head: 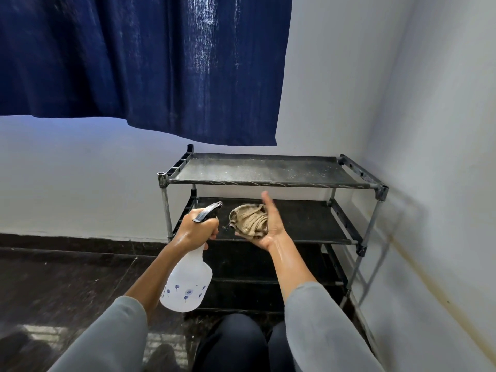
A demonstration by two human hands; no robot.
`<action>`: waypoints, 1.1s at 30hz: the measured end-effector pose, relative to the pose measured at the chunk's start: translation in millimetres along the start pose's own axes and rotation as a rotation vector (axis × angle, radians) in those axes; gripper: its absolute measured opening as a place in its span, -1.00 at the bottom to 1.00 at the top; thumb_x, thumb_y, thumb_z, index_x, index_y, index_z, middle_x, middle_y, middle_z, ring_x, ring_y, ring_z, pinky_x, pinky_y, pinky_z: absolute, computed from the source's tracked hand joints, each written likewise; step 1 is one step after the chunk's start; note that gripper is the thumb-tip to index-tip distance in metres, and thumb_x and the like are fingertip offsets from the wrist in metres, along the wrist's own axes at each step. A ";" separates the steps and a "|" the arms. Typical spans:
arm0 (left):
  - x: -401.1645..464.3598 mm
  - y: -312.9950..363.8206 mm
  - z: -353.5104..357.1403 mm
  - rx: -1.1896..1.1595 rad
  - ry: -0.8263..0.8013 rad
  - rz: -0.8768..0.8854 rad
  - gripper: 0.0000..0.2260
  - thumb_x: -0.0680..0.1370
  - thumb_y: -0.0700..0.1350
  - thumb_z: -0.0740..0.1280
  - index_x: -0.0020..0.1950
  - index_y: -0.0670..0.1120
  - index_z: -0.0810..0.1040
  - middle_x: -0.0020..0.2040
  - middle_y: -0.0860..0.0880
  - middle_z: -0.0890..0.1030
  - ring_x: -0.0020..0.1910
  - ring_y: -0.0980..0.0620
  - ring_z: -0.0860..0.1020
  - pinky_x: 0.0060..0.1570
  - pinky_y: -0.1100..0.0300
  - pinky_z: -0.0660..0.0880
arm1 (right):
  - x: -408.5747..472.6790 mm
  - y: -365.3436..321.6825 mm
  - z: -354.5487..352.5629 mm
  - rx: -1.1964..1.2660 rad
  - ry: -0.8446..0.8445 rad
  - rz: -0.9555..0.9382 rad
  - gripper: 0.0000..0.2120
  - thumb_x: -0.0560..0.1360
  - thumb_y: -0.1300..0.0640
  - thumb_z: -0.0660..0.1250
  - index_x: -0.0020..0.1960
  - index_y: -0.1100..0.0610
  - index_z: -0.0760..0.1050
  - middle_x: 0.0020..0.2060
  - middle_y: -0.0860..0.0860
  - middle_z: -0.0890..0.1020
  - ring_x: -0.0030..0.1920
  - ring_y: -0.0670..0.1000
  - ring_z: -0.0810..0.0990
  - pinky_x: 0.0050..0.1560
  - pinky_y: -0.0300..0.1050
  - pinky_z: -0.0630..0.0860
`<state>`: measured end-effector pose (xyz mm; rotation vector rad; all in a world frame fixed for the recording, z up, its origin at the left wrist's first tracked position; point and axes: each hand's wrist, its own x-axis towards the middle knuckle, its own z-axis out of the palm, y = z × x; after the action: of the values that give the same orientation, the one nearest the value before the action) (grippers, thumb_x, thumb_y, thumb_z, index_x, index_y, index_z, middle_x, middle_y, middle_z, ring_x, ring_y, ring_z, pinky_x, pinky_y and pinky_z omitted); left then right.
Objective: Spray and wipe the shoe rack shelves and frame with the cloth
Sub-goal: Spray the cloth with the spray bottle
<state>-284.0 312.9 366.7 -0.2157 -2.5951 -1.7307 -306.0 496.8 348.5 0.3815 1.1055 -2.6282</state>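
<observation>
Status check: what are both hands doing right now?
Left hand grips spray bottle, nozzle toward cloth. Right hand cradles bunched cloth, palm up. Shoe rack top shelf dusty. Nothing in the way.

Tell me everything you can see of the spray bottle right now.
The spray bottle is translucent white plastic, its rounded body printed with small blue flowers, topped by a black trigger head. The left hand grips its neck, fingers curled round below the trigger. It is tilted, base toward the person, nozzle aimed at the bunched cloth in the right hand, in front of the shoe rack. Its liquid level cannot be told.
</observation>
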 end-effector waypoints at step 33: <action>1.3 4.8 11.3 0.071 -0.093 0.027 -0.81 0.42 -0.30 0.24 -0.40 -0.16 0.42 -0.47 -0.07 0.48 -0.48 0.00 0.47 -0.46 0.17 0.42 | -1.6 -2.5 -10.8 -0.179 -0.132 -0.240 -0.44 0.46 0.45 0.20 0.42 0.17 0.22 0.27 0.26 0.47 0.24 0.26 0.50 0.21 0.26 0.46</action>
<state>-284.0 325.3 366.9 -0.3351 -2.6989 -1.6561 -303.8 506.5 343.4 0.0399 1.4043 -2.6773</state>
